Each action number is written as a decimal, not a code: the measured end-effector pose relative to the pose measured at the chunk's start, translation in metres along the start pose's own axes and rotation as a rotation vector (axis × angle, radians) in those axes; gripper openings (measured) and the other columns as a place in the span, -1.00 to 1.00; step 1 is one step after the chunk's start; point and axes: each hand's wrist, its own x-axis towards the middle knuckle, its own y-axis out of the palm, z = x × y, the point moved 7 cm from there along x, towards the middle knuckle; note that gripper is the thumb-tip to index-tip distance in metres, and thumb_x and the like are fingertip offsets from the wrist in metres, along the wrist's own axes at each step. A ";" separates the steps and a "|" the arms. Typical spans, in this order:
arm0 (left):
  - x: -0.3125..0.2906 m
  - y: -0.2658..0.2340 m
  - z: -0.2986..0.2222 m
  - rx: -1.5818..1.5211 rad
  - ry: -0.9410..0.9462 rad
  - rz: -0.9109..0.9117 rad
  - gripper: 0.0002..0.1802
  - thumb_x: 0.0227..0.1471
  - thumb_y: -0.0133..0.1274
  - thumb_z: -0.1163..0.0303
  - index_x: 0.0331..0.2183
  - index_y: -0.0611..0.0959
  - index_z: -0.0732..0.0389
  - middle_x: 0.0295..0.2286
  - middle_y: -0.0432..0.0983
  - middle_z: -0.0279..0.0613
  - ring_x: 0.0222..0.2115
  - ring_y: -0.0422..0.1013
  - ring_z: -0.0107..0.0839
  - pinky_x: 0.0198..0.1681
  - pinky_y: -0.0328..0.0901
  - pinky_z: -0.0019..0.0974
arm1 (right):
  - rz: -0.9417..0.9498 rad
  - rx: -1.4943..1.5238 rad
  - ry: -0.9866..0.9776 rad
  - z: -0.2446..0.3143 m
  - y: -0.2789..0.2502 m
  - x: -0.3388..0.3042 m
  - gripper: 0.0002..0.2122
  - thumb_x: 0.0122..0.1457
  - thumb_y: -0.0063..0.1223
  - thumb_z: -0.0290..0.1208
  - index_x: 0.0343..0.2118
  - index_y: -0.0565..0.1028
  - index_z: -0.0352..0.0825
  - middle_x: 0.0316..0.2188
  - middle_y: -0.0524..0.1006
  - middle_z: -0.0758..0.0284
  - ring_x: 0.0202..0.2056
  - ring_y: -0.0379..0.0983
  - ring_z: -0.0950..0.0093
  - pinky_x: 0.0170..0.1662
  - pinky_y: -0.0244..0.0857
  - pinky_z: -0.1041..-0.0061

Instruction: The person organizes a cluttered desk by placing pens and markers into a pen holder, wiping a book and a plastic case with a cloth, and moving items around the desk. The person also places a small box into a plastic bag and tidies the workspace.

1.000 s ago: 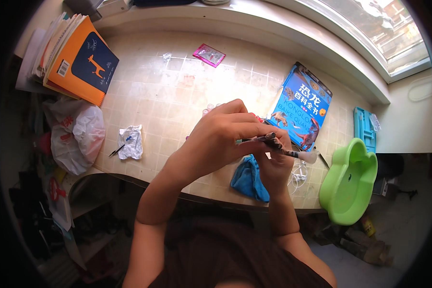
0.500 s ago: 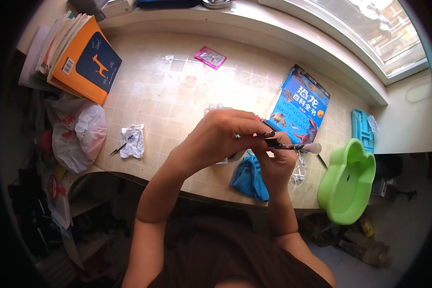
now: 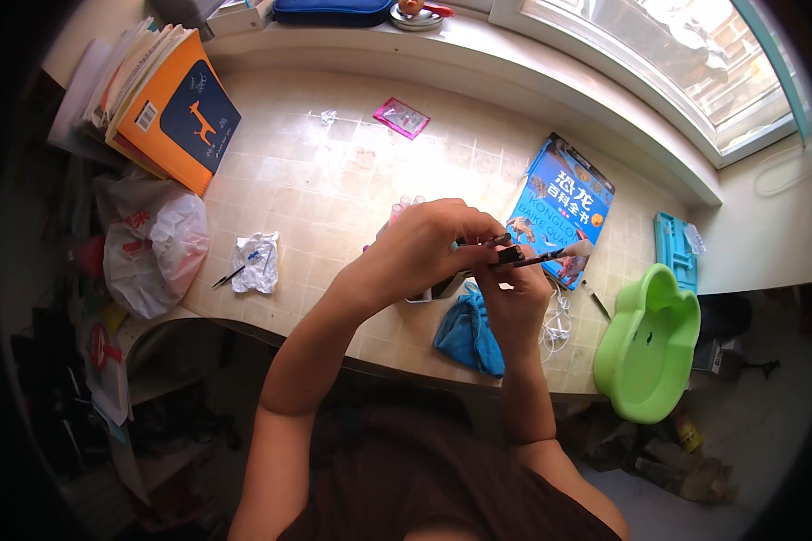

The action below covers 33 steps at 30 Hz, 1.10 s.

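Both my hands are raised close together above the front of the table. My right hand (image 3: 521,305) is closed on a makeup brush (image 3: 550,256), its pale, soft bristles pointing right. Beside it, my left hand (image 3: 429,245) pinches a slim dark stick (image 3: 496,241), its kind unclear. A small black piece (image 3: 512,254) shows between the fingertips; I cannot tell which hand bears it. Below the hands lies a blue cloth pouch (image 3: 469,335). Partly hidden behind my left hand are small clear-and-pink containers (image 3: 401,208).
A blue book (image 3: 564,203) lies right of centre, near a white cable (image 3: 557,326) and a green basin (image 3: 609,365) at the table's right edge. Leftward are a crumpled tissue (image 3: 256,263), a plastic bag (image 3: 153,248) and upright notebooks (image 3: 158,117). A pink packet (image 3: 401,118) lies farther back.
The brush now tilts upward at its bristle end, where it was nearly level. Both hands stay close together, keeping their hold. The whole view has shifted slightly.
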 end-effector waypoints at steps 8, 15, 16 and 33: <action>-0.006 -0.003 0.005 -0.087 -0.062 -0.052 -0.81 -0.19 0.20 0.51 -0.39 0.63 0.26 -0.44 0.55 -0.20 -0.42 0.45 -0.40 -0.29 0.33 -0.35 | 0.024 0.012 0.022 0.009 0.004 0.002 -0.78 -0.06 0.22 -0.61 -0.29 0.53 -0.38 -0.43 0.48 0.31 -0.49 0.45 0.55 -0.47 0.35 0.62; -0.006 0.002 0.004 0.046 0.058 -0.057 -0.84 -0.18 0.19 0.53 -0.41 0.64 0.25 -0.43 0.56 -0.22 -0.38 0.44 -0.41 -0.26 0.32 -0.36 | 0.028 -0.023 0.027 0.005 0.004 0.001 -0.80 -0.05 0.21 -0.60 -0.30 0.54 -0.35 -0.48 0.47 0.31 -0.52 0.44 0.55 -0.48 0.33 0.61; -0.006 0.002 0.004 0.031 0.051 -0.057 -0.84 -0.18 0.20 0.53 -0.41 0.64 0.24 -0.43 0.55 -0.23 -0.38 0.44 -0.41 -0.27 0.32 -0.36 | 0.026 -0.028 0.033 0.006 0.004 0.001 -0.80 -0.05 0.21 -0.59 -0.30 0.54 -0.35 -0.48 0.47 0.31 -0.52 0.44 0.55 -0.48 0.33 0.60; -0.009 0.007 0.001 -0.114 0.081 0.011 -0.85 -0.14 0.14 0.59 -0.39 0.62 0.31 -0.37 0.50 -0.19 -0.29 0.44 -0.38 -0.21 0.34 -0.35 | 0.040 -0.065 0.000 0.013 0.003 -0.001 -0.82 -0.10 0.24 -0.55 -0.37 0.53 -0.35 -0.48 0.47 0.26 -0.47 0.48 0.40 -0.44 0.36 0.49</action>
